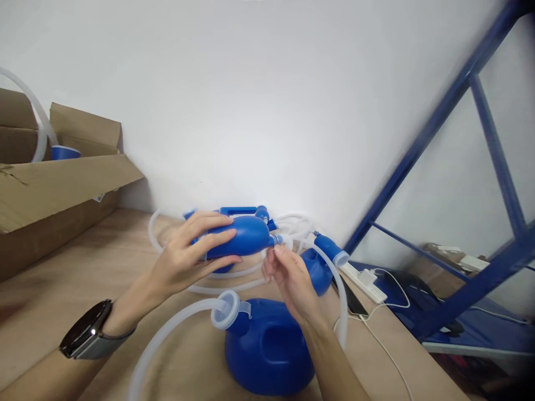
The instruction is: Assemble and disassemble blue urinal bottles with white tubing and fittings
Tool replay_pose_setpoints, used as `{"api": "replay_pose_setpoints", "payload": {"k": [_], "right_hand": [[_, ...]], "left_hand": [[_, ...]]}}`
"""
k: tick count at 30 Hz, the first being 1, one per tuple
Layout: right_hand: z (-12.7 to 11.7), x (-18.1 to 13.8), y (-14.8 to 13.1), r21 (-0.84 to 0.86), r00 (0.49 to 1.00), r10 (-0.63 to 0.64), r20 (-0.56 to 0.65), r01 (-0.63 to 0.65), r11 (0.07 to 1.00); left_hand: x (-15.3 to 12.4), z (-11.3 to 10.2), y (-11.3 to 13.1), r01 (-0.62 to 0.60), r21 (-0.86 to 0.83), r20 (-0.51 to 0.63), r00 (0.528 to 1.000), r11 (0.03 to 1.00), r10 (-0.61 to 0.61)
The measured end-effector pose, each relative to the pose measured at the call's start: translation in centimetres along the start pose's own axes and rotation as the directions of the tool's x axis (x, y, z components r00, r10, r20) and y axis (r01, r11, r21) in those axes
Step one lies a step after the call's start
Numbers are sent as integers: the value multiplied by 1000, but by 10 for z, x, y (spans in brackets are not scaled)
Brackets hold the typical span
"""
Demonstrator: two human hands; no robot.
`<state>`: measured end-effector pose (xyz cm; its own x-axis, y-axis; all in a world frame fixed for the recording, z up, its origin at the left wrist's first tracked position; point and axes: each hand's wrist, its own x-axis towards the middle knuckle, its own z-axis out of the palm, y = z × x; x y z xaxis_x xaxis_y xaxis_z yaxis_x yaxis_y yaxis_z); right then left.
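My left hand [184, 256] is wrapped round a smooth, blue, rounded urinal funnel [246, 236], held on its side above the table. Its narrow spout [273, 240] points right, with what looks like a clear fitting or ring around it. Just below that spout, the fingers of my right hand [288, 275] are pinched together. Whatever is between them is too small to make out. In front stands a blue urinal bottle [267, 356] with a translucent cap [225, 310] and a pale hose [167, 328]. My right forearm partly covers this bottle.
An open cardboard box [71, 184] holding a blue cup-shaped piece [66, 152] stands at left. Behind my hands lie coiled hoses [292, 223], another blue bottle [317, 270] and a blue funnel [330, 248]. A power strip [363, 283], cables and a blue metal frame [418, 150] are at right.
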<state>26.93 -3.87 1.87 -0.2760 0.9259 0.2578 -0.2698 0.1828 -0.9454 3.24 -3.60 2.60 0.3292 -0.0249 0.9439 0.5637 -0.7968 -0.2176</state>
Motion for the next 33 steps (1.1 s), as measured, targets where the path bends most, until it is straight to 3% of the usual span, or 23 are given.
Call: {"api": "replay_pose_setpoints", "payload": {"k": [4,7,12,15,17,19,21,23,24,26,29,31,33], "right_hand": [[-2,-1,-1,0,1000,-10,7,10,1000],[-4,-3,-4,-37,1000,-21,22,21,999],[-20,-10,-20,-229,992,-107,69,120,966],[-37,-17,-36,-526,980,-150,127,195,828],[-51,-20,-45,-738,975,-154,160,222,637],[-64,-21,-50,-881,977,-150,149,200,428],[-77,-20,-51,-950,992,-66,109,124,287],[-86,-19,-51,-968,988,135,75,40,249],[-89,-18,-51,-965,965,251,79,11,261],[-91,-20,-50,-954,901,422,103,-30,297],[-85,-33,-44,-960,841,532,101,-57,273],[-81,-47,-34,-971,841,534,90,-44,233],[-82,-63,-17,-971,873,474,110,-7,238]], "left_hand": [[0,-3,-7,-92,74,20,996,993,91],[0,-6,-8,-95,117,21,995,989,93],[1,-22,-16,-92,191,29,996,977,88],[5,-39,-24,-41,224,54,998,974,30],[9,-49,-26,141,182,-4,990,973,-143],[15,-56,-25,416,96,-155,903,904,-400],[21,-61,-23,644,-75,-279,719,761,-636],[25,-63,-20,778,-228,-233,540,586,-809],[27,-63,-19,821,-246,-164,488,515,-857],[27,-60,-18,885,-169,-18,437,434,-899],[23,-46,-18,909,-126,110,411,398,-905],[19,-34,-21,914,-269,174,357,304,-918],[16,-26,-26,878,-454,229,279,151,-932]]}}
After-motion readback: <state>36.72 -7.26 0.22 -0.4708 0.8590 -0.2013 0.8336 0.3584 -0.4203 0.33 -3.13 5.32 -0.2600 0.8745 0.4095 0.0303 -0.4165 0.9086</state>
